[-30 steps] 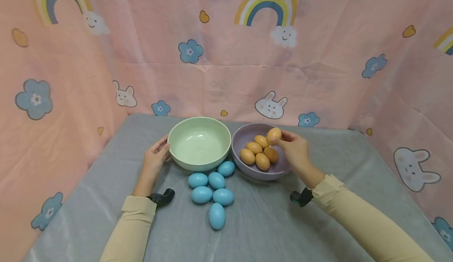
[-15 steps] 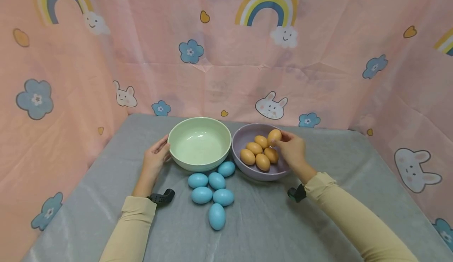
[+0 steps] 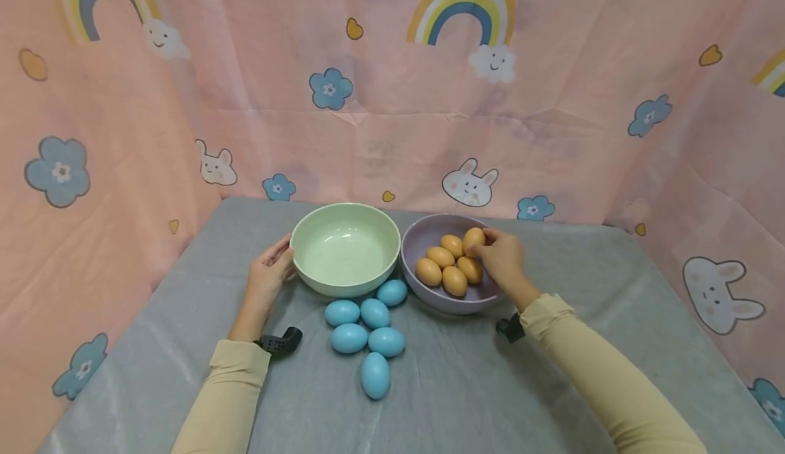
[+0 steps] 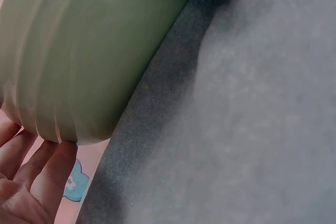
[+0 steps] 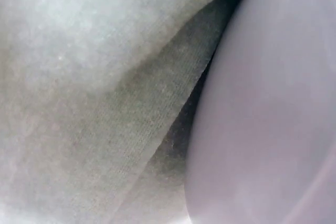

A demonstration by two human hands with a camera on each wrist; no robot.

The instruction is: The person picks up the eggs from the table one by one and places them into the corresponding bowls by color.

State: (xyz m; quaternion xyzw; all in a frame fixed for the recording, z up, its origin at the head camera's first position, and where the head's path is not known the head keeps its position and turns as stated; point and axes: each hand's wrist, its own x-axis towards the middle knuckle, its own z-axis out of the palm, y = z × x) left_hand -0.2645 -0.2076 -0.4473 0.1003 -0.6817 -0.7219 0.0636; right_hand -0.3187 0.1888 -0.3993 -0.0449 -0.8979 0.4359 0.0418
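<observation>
My left hand [image 3: 268,268] rests its fairly straight fingers against the outer side of a pale green bowl [image 3: 346,249]. The left wrist view shows fingertips [image 4: 65,148] touching the ridged green wall [image 4: 89,51]. My right hand [image 3: 504,261] pinches a brown egg [image 3: 473,240] between thumb and fingers, over the far right part of a purple bowl [image 3: 423,294]. Several other brown eggs [image 3: 454,281] lie inside that bowl. The right wrist view holds only the purple bowl's outer wall [image 5: 268,108] and grey cloth; the hand is out of that view.
Several blue eggs [image 3: 375,375] lie loose on the grey cloth [image 3: 466,386] in front of the two bowls, one close below the green rim. The bowls stand side by side, rims nearly meeting. A pink printed curtain [image 3: 392,140] surrounds the table's back and sides.
My right hand and forearm have shifted slightly left, and the pinched egg now sits a little lower, beside the other brown eggs. The left hand and the green bowl have stayed put.
</observation>
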